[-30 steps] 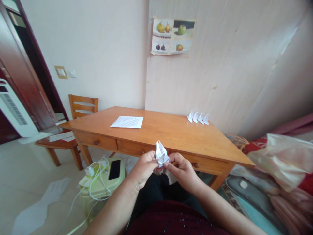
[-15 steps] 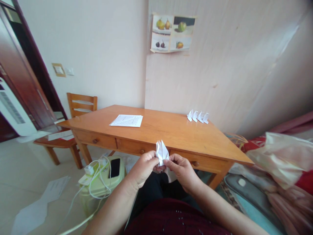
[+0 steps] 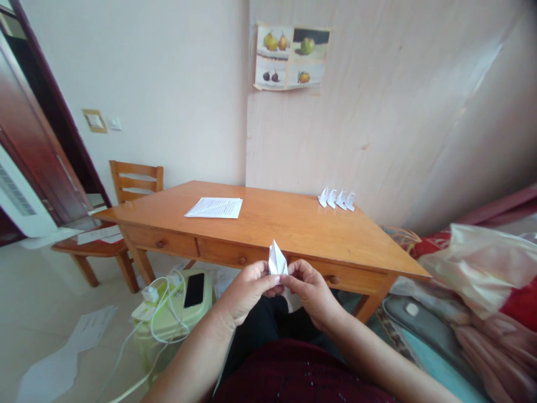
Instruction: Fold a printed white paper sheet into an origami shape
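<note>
Between my two hands is a small white folded paper (image 3: 277, 261), its pointed tip upward, held just in front of the desk's near edge. My left hand (image 3: 254, 281) pinches its lower left side, thumb across the front. The lower right side is gripped by my right hand (image 3: 305, 284), with the thumb pressed on the front near the other thumb. Fingers behind the paper are mostly hidden. Several similar white folded paper pieces (image 3: 336, 199) stand in a row at the desk's back right.
A stack of printed sheets (image 3: 213, 207) lies on the wooden desk (image 3: 268, 224). To the left are a wooden chair (image 3: 136, 182) and a pale green box (image 3: 168, 319) bearing a phone (image 3: 194, 289) and white cables. A plastic bag (image 3: 474, 263) lies at right.
The folded paper showed separate points at its top before; now it shows a single point. My left thumb has shifted in over the paper's lower front. The view has moved slightly.
</note>
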A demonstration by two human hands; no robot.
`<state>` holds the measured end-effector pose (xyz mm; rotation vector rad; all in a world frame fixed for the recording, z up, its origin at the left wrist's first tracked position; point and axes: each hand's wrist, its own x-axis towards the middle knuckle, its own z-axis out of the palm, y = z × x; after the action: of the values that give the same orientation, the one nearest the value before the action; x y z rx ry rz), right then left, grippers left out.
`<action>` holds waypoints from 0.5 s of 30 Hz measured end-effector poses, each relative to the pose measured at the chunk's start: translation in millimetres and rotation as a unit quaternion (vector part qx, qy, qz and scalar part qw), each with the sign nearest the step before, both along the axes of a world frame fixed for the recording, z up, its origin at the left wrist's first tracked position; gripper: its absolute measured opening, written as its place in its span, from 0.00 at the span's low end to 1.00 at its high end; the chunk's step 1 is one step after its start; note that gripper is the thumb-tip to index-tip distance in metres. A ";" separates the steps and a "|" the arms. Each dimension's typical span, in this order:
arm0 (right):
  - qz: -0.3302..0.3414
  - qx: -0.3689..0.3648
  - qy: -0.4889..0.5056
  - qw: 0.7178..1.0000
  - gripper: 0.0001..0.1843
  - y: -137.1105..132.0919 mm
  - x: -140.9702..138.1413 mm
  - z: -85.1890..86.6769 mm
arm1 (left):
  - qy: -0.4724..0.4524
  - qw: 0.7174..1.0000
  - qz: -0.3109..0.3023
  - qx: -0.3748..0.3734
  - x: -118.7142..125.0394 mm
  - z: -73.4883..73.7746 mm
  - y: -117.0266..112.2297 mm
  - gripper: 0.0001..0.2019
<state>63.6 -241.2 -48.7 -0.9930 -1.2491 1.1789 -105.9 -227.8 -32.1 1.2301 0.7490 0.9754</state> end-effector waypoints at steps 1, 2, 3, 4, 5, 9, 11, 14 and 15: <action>0.001 -0.005 0.012 1.000 0.17 0.7 0.5 -1.5 | 0.003 1.000 0.005 -0.004 1.1 -0.2 0.0 0.13; 0.006 -0.013 0.024 1.000 0.18 1.2 1.1 -2.8 | 0.003 1.000 0.009 -0.008 2.1 -0.2 0.0 0.12; 0.015 -0.021 0.033 0.999 0.17 1.6 1.7 -3.6 | 0.003 1.000 0.011 -0.011 2.9 0.0 0.0 0.12; 0.023 -0.027 0.040 0.999 0.17 2.0 2.3 -3.8 | 0.002 1.000 0.012 -0.013 3.5 0.4 0.0 0.11; 0.029 -0.032 0.043 0.998 0.17 2.4 3.0 -3.3 | 0.003 1.000 0.012 -0.015 4.0 0.9 0.2 0.11; 0.036 -0.036 0.013 0.999 0.18 8.4 4.8 6.4 | 0.036 0.999 0.008 -0.013 7.2 5.3 5.9 0.12; 0.030 -0.035 -0.006 0.999 0.18 16.0 5.7 14.2 | 0.049 0.999 -0.002 -0.001 11.2 9.7 13.2 0.12; 0.006 -0.026 0.017 1.000 0.19 34.0 9.5 24.5 | 0.057 0.998 -0.021 0.020 20.6 17.7 30.7 0.10; -0.001 -0.021 0.030 0.999 0.19 41.4 12.0 26.8 | 0.061 0.998 -0.022 0.021 24.2 19.9 38.1 0.11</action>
<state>75.6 -199.8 -21.9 -0.9826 -1.1812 1.2289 -81.7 -189.7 -12.2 1.3458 0.7965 0.8902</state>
